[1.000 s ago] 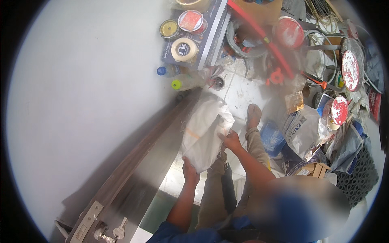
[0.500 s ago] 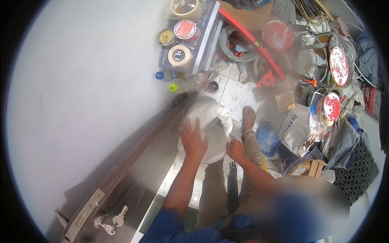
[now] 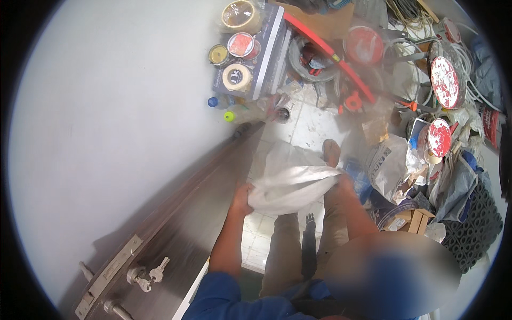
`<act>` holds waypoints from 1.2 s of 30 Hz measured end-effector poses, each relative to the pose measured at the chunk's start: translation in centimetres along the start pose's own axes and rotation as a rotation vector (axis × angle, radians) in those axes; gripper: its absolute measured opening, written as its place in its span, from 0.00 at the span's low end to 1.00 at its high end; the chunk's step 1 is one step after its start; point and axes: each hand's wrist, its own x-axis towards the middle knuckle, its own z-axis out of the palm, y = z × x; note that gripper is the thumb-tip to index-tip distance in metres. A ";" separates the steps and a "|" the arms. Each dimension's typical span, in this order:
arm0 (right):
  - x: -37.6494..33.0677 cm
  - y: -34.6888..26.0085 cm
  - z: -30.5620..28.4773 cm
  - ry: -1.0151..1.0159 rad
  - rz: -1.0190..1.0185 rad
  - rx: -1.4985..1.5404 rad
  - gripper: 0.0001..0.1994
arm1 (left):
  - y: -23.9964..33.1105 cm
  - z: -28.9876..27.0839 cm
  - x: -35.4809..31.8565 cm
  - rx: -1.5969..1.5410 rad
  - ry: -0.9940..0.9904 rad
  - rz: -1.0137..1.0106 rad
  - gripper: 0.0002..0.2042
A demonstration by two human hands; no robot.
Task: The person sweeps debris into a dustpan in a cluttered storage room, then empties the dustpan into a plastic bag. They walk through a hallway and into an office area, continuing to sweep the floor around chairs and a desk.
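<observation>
I hold a white plastic bag [image 3: 290, 184] stretched between both hands, in front of my legs above a tiled floor. My left hand [image 3: 241, 200] grips the bag's left edge, right beside the edge of a dark wooden door [image 3: 181, 224]. My right hand [image 3: 341, 184] grips the bag's right edge near my right knee; most of its fingers are hidden behind the plastic. The bag sags crumpled between the two hands. My shoe [image 3: 331, 152] shows just beyond it.
A white wall [image 3: 106, 117] fills the left. The door carries a metal lock plate with keys [image 3: 152, 274]. Ahead lie tape rolls [image 3: 237, 77], plastic bottles [image 3: 234, 114], a red hose [image 3: 330, 53], red-lidded paint cans [image 3: 440, 136], plastic sacks [image 3: 392, 162] and a cardboard box [image 3: 408, 218].
The bag was held upright near the door a second ago. Both hands have since come down and apart, pulling it into a low horizontal bundle in front of my legs.
</observation>
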 end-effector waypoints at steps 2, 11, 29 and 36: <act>-0.3 -2.2 1.3 -0.273 0.128 0.267 0.18 | -1.9 -1.7 -2.0 0.302 -0.049 -0.076 0.22; -13.0 -4.5 6.6 -0.449 -0.534 -0.810 0.22 | -1.6 1.2 -6.4 0.951 0.141 0.084 0.27; -17.3 -4.2 18.8 -0.901 0.211 -0.636 0.31 | -11.0 -15.5 -4.8 0.209 0.370 -0.016 0.38; -15.3 -2.7 21.6 -0.711 -0.541 -0.689 0.37 | -8.3 -9.3 1.1 1.233 0.789 0.868 0.40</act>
